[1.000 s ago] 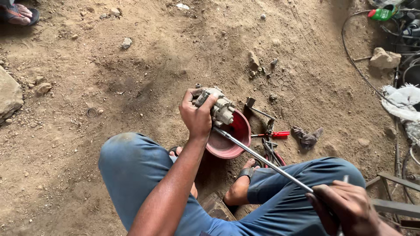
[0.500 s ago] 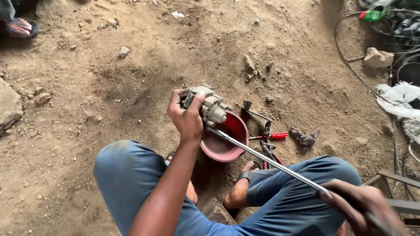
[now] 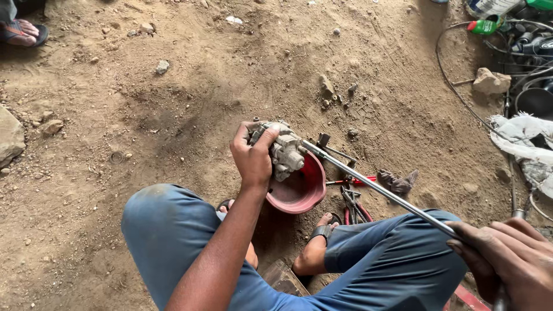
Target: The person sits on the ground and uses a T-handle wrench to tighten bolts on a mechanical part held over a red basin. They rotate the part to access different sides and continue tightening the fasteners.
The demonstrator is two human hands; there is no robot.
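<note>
My left hand [image 3: 252, 156] grips a grey cast-metal pump-like part [image 3: 283, 150] and holds it over a red bowl [image 3: 302, 190] on the dirt ground. My right hand [image 3: 510, 262], at the lower right edge, is closed around the handle end of a long shiny metal wrench bar [image 3: 380, 190]. The far end of the bar meets the part near its right side. My knees in blue trousers frame the bowl, and my sandalled foot [image 3: 318, 242] rests just below it.
Red-handled pliers [image 3: 352, 207], a thin red-handled tool [image 3: 351, 181] and a dark rag [image 3: 397, 181] lie right of the bowl. Cables, a rock [image 3: 491, 80], a green bottle [image 3: 483, 26] and white cloth [image 3: 527, 135] sit at the right. Another person's sandalled foot [image 3: 20, 31] is at top left.
My right hand has swung the bar's handle rightward and down toward the frame's corner. My left hand keeps the part over the bowl.
</note>
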